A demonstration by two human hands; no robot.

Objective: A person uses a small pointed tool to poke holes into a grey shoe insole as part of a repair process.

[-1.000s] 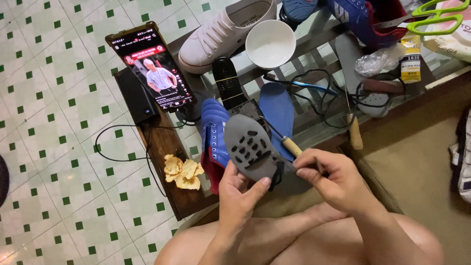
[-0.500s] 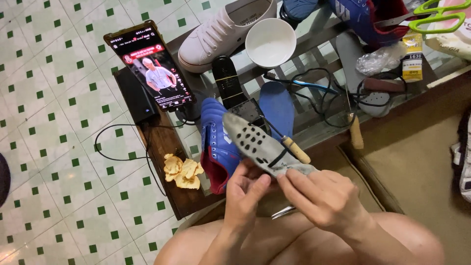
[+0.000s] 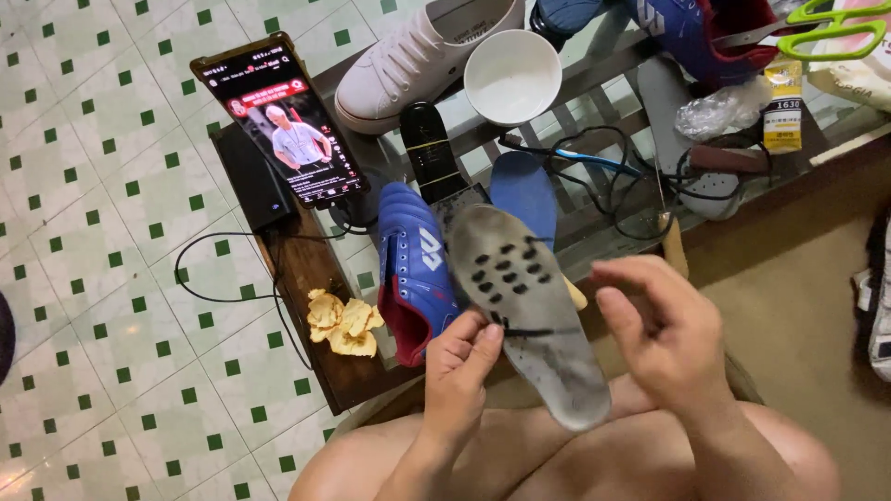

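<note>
My left hand (image 3: 461, 366) pinches the edge of a grey perforated insole (image 3: 529, 306), held flat and facing up over my knees. A dark thread crosses the insole near its middle. My right hand (image 3: 664, 329) hovers just right of the insole, fingers loosely curled; a wooden tool handle (image 3: 575, 297) peeks out behind the insole, and I cannot tell whether the hand holds it. A blue sports shoe (image 3: 413, 269) with a red lining lies on the low table right behind the insole. A blue insole (image 3: 522, 190) lies beside that shoe.
On the glass-topped table: a white sneaker (image 3: 418, 56), white bowl (image 3: 512, 76), phone (image 3: 278, 121) leaning on a black power bank, cables, crumpled yellow scraps (image 3: 343, 325), another blue shoe (image 3: 705, 37), green-handled scissors (image 3: 826, 28), a small yellow box (image 3: 784, 102). Green-dotted tile floor at left.
The insole has been turned from edge-on to flat and full-length. My right hand has let go of it and moved off to the right.
</note>
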